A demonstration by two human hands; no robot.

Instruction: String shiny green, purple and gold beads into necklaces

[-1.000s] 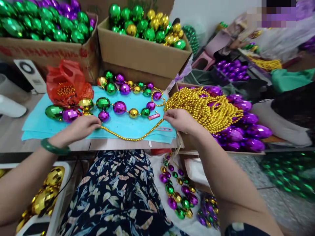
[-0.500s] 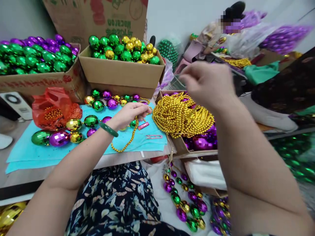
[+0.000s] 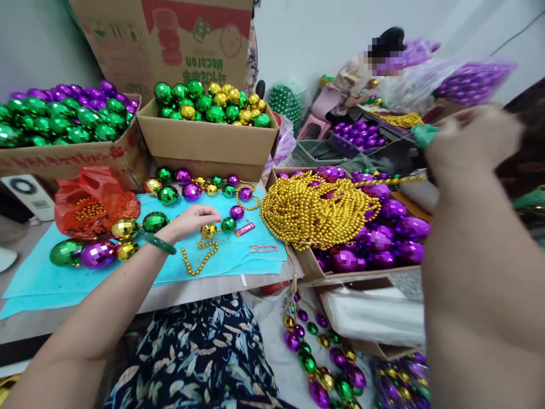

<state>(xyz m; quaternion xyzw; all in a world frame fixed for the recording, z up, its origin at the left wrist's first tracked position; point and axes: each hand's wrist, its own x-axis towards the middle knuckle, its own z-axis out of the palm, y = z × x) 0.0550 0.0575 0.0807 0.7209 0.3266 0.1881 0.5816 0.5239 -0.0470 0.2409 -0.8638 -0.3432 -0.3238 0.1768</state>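
My left hand, with a green bangle at the wrist, is closed over a string of large green, purple and gold beads on the blue cloth. What its fingertips pinch is partly covered. A short gold bead chain trails below them. Far to the right, my right hand is closed and blurred. A fine thread runs toward it. Beneath that arm, a heap of gold bead strands rests on a box of purple beads. Pink thread snips lie on the cloth.
Cartons of green and purple beads and green and gold beads line the back. A red bag sits at the left. Finished-looking bead necklaces hang below the table edge. Another person sits at the far right.
My right hand has swung outward to the right, away from the gold heap. My left hand has shifted left and slightly down, and the gold chain under it now lies bent on the cloth.
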